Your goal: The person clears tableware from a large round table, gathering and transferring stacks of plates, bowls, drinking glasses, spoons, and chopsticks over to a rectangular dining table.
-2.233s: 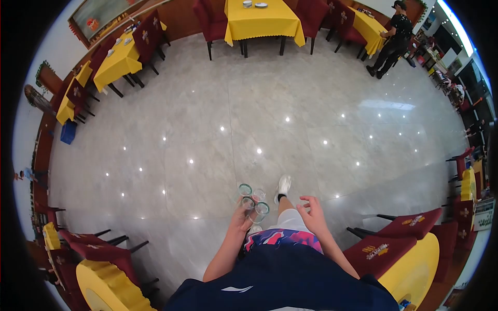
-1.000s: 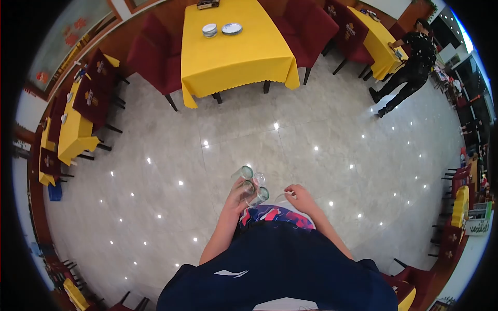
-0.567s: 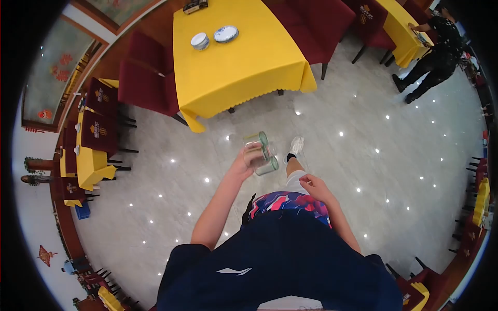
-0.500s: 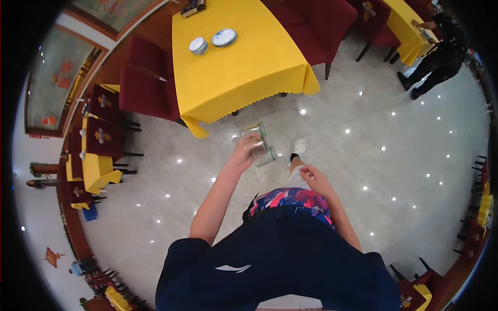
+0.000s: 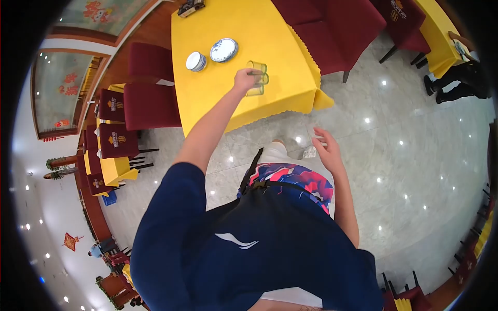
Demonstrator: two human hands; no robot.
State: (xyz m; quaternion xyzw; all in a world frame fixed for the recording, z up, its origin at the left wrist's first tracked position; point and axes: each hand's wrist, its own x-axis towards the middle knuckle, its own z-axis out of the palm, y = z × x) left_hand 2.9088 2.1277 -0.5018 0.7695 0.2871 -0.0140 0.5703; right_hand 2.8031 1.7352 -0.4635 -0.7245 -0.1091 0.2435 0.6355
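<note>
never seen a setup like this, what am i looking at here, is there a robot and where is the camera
There is no robot here, just a person working with two bare hands. Every picture comes from one camera worn on that person's head, looking forward and down, so their own dark blue shirt fills the bottom. The lens bends the room at the edges.

The left hand is stretched out over a yellow table, gripping at least three clear glasses; whether they touch the cloth is hard to tell. The right hand is away from the table, open, with nothing clearly visible in it. On the table are a stack of bowls and a patterned plate. Another person stands at the right edge.
</note>
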